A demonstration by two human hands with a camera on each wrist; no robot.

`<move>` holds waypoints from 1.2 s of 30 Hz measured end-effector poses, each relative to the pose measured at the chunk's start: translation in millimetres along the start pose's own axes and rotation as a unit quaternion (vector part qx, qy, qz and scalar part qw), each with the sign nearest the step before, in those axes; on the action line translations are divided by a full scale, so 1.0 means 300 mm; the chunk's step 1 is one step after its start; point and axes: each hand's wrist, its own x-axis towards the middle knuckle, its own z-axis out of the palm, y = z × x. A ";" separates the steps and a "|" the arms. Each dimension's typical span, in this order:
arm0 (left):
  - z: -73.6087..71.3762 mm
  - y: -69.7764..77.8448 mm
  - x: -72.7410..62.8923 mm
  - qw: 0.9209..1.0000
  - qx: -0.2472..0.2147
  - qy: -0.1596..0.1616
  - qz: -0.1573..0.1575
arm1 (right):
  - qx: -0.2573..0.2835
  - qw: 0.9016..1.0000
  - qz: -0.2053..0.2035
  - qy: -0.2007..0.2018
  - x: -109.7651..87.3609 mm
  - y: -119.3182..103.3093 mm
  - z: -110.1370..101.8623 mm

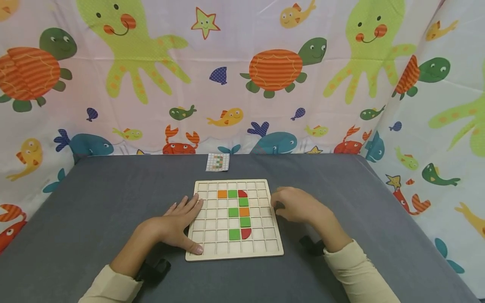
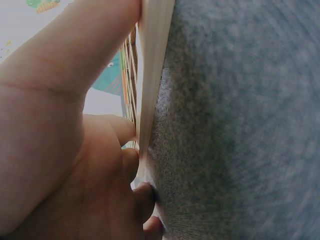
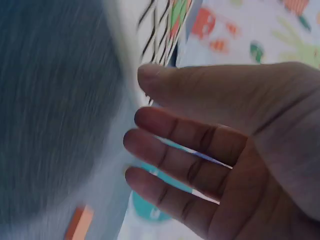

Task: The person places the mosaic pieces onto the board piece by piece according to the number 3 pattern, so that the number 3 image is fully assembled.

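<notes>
A wooden grid board (image 1: 263, 246) lies flat on the grey table. Green, orange and red tiles fill some of its squares, among them an orange square tile (image 1: 244, 211), a green square tile (image 1: 234, 234) and a red quarter-round tile (image 1: 246, 233). My left hand (image 1: 174, 225) rests on the board's left edge, thumb and fingers spread. Just at the right edge is my right hand (image 1: 297, 204), its fingers loosely bent. The right wrist view shows the thumb (image 3: 160, 80) close to the board's edge and no tile in the fingers (image 3: 165, 150).
Behind the board lies a small printed card (image 1: 217, 162) with a coloured grid pattern. An orange block (image 3: 79, 222) sits on the table in the right wrist view. Curtains (image 1: 227, 50) with sea animals stand behind and on the right of the grey table (image 1: 132, 181).
</notes>
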 end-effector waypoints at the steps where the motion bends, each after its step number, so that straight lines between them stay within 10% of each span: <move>1: -0.001 0.001 0.000 1.000 0.000 0.001 0.000 | -0.011 1.000 0.019 0.000 -0.009 0.022 -0.007; 7: -0.005 0.011 -0.001 1.000 -0.001 -0.004 0.003 | -0.041 0.995 0.095 0.001 -0.050 0.142 -0.028; 17: -0.044 0.042 -0.034 0.999 -0.020 -0.005 0.033 | -0.034 0.993 0.110 0.005 -0.056 0.186 -0.032; 36: -0.016 0.014 -0.022 0.999 -0.016 -0.004 0.027 | -0.025 0.999 0.015 0.015 -0.009 0.047 -0.015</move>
